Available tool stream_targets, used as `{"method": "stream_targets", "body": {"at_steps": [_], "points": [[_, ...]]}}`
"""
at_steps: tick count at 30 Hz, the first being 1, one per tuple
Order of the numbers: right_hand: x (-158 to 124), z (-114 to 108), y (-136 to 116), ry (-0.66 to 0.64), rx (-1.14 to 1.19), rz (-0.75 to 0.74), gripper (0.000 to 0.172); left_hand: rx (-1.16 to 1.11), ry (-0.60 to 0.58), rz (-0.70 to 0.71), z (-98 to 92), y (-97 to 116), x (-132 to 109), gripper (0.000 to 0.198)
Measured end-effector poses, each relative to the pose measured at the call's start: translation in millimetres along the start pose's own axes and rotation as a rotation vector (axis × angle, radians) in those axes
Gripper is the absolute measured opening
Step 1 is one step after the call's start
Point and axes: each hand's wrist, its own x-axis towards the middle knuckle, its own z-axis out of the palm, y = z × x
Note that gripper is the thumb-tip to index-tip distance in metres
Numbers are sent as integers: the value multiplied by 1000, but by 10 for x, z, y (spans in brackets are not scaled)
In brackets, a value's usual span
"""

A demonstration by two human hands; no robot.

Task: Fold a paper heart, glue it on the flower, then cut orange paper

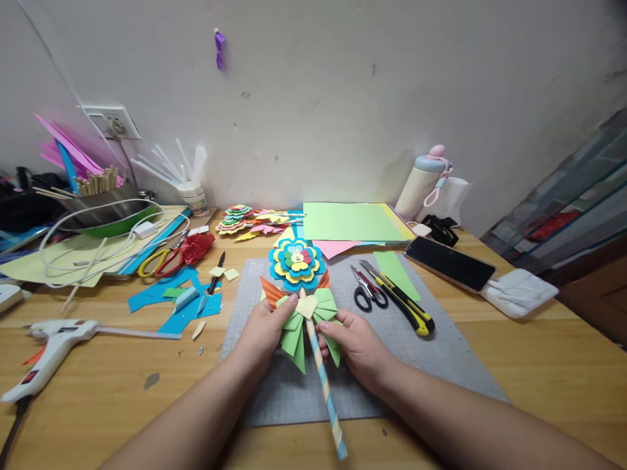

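Between my two hands is a paper flower (pixel 297 259) with layered blue and yellow petals and a small face at its centre. Its stem (pixel 323 378) is striped blue and cream and slants down toward me. Folded green paper leaves (pixel 294 333), orange pleated pieces and a cream heart (pixel 307 307) sit below the bloom. My left hand (pixel 267 326) is closed on the left leaves, thumb on top beside the heart. My right hand (pixel 357 343) pinches the right leaves, its fingers partly hidden behind them. Under the flower lies a grey cutting mat (pixel 274 398).
Scissors (pixel 369 287) and a yellow-black utility knife (pixel 401 300) lie on the mat's right. A glue gun (pixel 53 346), blue paper scraps (pixel 171 300) and a black pen (pixel 215 274) are at left. A phone (pixel 450 262) is at right; green paper sheets (pixel 353 222) are behind.
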Motion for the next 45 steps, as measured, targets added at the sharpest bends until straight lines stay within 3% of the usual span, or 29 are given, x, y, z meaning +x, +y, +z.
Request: {"method": "stream_targets", "body": {"at_steps": [10, 20, 28, 36, 40, 45], "points": [[-1, -16, 27, -52, 24, -1, 25, -15, -16, 37, -12, 1, 5, 40], [-19, -10, 8, -19, -25, -38, 28, -8, -3, 51, -8, 22, 11, 45], [28, -20, 4, 35, -14, -75, 27, 38, -132, 81, -27, 35, 11, 47], [-27, 26, 34, -97, -46, 138, 36, 117, 31, 296, -225, 127, 138, 44], [-37, 17, 54, -203, -66, 250, 40, 129, -8, 302, -285, 193, 163, 49], [-45, 27, 63, -188, -93, 210, 40, 175, -62, 257, -308, 215, 159, 41]]}}
